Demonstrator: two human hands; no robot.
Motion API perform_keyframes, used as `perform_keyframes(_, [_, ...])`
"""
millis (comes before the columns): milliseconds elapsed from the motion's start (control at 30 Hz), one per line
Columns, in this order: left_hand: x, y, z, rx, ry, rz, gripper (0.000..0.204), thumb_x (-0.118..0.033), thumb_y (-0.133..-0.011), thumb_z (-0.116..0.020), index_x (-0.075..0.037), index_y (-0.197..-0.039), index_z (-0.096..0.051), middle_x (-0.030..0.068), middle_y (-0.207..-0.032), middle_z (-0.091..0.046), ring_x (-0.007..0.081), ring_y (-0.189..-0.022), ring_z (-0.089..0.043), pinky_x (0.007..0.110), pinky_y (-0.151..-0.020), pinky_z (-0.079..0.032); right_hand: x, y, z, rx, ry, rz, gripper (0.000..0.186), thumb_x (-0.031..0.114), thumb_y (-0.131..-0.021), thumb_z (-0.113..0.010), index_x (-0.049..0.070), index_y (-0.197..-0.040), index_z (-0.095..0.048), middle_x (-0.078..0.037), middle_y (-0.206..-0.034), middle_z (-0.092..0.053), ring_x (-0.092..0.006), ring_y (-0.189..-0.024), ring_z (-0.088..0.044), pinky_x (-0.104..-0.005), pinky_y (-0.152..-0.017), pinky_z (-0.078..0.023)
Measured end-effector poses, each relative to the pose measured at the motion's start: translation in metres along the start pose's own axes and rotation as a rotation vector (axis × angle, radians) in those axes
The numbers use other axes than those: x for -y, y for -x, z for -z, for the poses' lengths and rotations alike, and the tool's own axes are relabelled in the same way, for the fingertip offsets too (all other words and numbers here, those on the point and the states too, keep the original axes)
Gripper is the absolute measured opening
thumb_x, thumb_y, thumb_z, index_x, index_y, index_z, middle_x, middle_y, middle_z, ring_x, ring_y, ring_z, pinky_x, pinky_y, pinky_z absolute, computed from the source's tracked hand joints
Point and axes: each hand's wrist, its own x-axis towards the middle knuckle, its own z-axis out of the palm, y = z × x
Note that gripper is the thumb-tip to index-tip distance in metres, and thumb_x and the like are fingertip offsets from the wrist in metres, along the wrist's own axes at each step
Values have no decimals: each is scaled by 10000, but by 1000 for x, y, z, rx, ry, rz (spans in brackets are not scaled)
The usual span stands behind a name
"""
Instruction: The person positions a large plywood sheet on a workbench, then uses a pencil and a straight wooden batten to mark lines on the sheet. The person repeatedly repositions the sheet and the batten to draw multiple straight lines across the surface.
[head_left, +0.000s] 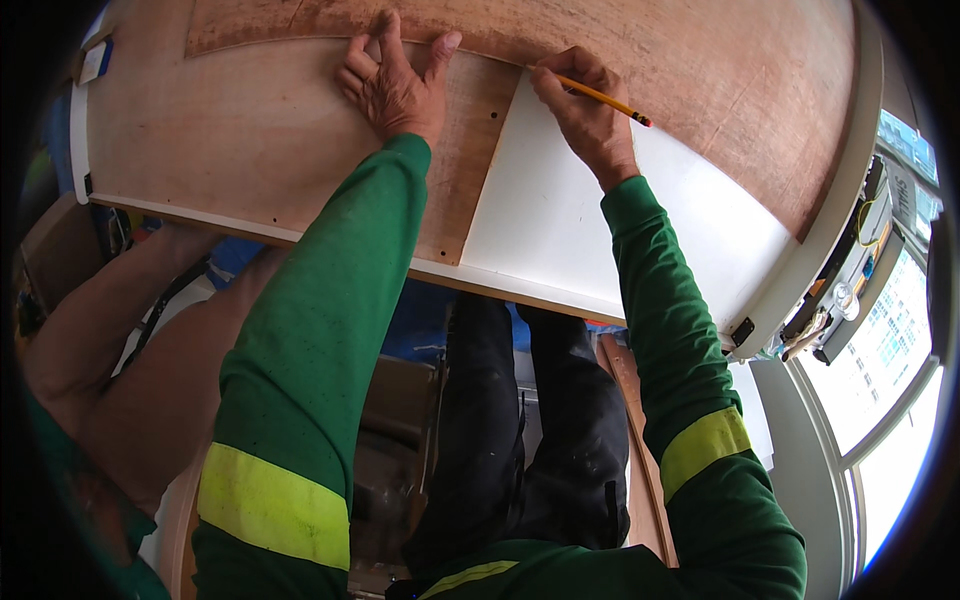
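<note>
You're holding your left hand [402, 88] spread over the edge of the upper board [720, 70]. Your right hand [592, 128] is pinching a pencil [608, 99], pointing its tip at that edge.

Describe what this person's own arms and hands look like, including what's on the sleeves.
The left sleeve and right sleeve are long and green, ending in snug green cuffs at the wrists. A wide yellow-green band circles each sleeve. The left hand and right hand are bare, with no gloves.
</note>
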Motion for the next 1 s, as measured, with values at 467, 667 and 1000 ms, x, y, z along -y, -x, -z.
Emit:
perform_keyframes(467, [-1,0,2,22,15,19,947,-867,-873,-606,-247,-1582,-513,165,-1486,-357,386,-1375,-345,533,-1216,-282,3,1,-1,-14,-44,-5,261,245,-958,-734,3,-1054,-719,-112,-957,-770,-187,-864,-717,-327,-850,-587])
perform_keyframes(667, [-3,0,3,43,38,46,958,-871,-869,-606,-243,-1586,-508,170,-1497,-344,393,-1386,-338,538,-1225,-276,0,0,-2,-51,-18,-16,271,253,-961,-731,1,-1058,-722,-106,-951,-768,-182,-868,-714,-325,-847,-587])
perform_keyframes(1000, [-4,0,4,51,42,50,957,-872,-867,-610,-246,-1585,-511,167,-1494,-348,390,-1383,-342,539,-1221,-280,1,-1,-3,-60,-44,-44,265,251,-950,-731,1,-1037,-722,-103,-909,-760,-175,-830,-700,-324,-817,-577])
